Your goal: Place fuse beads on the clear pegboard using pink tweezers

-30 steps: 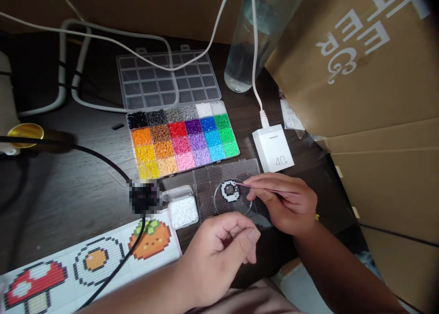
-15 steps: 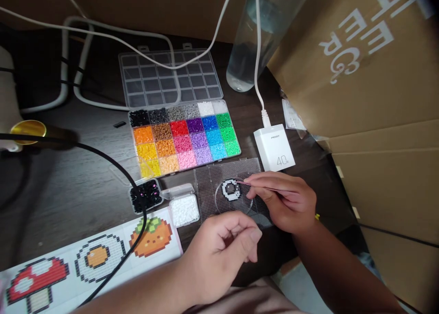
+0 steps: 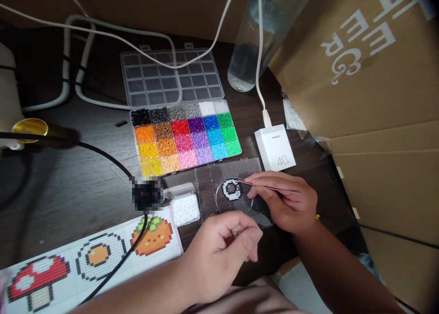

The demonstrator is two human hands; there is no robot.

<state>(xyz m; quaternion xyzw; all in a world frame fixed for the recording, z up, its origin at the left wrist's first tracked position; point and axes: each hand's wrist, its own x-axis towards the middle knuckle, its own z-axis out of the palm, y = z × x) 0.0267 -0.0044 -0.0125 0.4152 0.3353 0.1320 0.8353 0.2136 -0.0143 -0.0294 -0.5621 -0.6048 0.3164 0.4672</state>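
Observation:
My right hand [image 3: 291, 202] pinches thin pink tweezers [image 3: 262, 185], their tips at the upper right edge of a ring of white beads [image 3: 232, 195]. This ring has a dark middle and sits on a clear pegboard [image 3: 209, 174], inside a round outline. Whether a bead is between the tips is too small to tell. My left hand [image 3: 226, 254] rests closed just in front of the pegboard, fingers curled in and thumb against them, nothing visible in it. To the left of the board stands a small open box of white beads [image 3: 185, 210].
Behind lies a compartment box [image 3: 240, 145] of coloured beads, its clear lid open. A pattern sheet [image 3: 68, 254] lies at front left under a black cable [image 3: 106, 154]. A white charger [image 3: 275, 148], a water bottle [image 3: 242, 78] and cardboard [image 3: 377, 122] border the right side.
The whole view has shifted very slightly. Both hands and the tweezers hold almost the same place, with the tips still at the ring's upper right edge.

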